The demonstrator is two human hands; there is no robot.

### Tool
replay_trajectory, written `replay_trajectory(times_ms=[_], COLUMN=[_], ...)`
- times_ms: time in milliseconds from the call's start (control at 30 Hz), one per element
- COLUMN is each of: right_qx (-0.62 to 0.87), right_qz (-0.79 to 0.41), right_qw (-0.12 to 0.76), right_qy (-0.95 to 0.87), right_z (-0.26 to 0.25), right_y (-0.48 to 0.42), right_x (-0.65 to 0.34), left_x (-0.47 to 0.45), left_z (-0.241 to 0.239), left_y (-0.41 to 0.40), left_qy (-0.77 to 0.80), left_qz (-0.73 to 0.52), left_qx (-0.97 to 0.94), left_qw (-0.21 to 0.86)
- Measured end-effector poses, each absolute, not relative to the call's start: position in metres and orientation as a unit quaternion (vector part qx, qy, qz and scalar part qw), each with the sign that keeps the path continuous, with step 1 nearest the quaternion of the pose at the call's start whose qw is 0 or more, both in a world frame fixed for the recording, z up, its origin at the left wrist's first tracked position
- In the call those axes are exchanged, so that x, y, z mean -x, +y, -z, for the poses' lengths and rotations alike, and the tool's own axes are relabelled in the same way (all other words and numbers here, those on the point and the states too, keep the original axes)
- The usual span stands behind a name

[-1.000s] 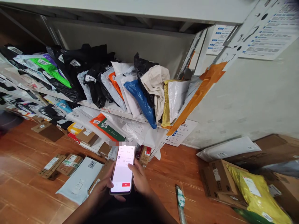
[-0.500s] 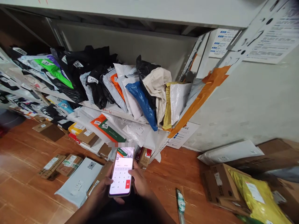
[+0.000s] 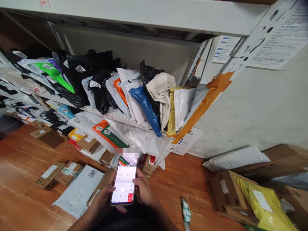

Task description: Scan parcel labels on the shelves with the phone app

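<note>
I hold a smartphone [image 3: 124,181] upright in both hands, low in the middle of the view. Its lit screen shows a number keypad with a red button. My left hand [image 3: 102,200] wraps the phone's left edge, with the thumb near the screen. My right hand [image 3: 144,191] grips the right edge. Beyond the phone stands a white metal shelf [image 3: 115,114] packed with parcel bags in black, white, green, blue, orange and yellow, many with number labels.
Small cardboard boxes [image 3: 59,170] and a white mailer [image 3: 78,191] lie on the wooden floor at left. A brown box with a yellow bag [image 3: 262,199] sits at right by the white wall. A thin taped parcel [image 3: 185,211] lies near my right arm.
The phone screen switched from a plain white page to a number keypad. The phone and both hands sank slightly in view as my head shifted.
</note>
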State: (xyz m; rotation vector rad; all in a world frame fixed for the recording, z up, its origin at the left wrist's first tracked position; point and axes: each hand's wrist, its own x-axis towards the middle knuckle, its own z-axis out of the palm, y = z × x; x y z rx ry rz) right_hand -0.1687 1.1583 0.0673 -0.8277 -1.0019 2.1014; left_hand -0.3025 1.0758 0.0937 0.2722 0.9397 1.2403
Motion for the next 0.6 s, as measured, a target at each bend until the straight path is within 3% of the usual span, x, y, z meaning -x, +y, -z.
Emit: replay_trajectory(times_ms=[367,600], right_qx=[0.415,0.433], right_qz=[-0.736,-0.723], right_qw=[0.383,0.360], right_qy=[-0.373,-0.400], right_z=[-0.065,-0.064], right_y=[1.168,1.169], right_x=[0.179,0.176], left_x=[0.304,0.302], left_z=[-0.090,-0.078], left_y=[1.079,1.078], left_qy=[0.421,0.411], left_qz=[-0.549,-0.568], left_qx=[-0.131,-0.118], left_qw=[0.710,0.703])
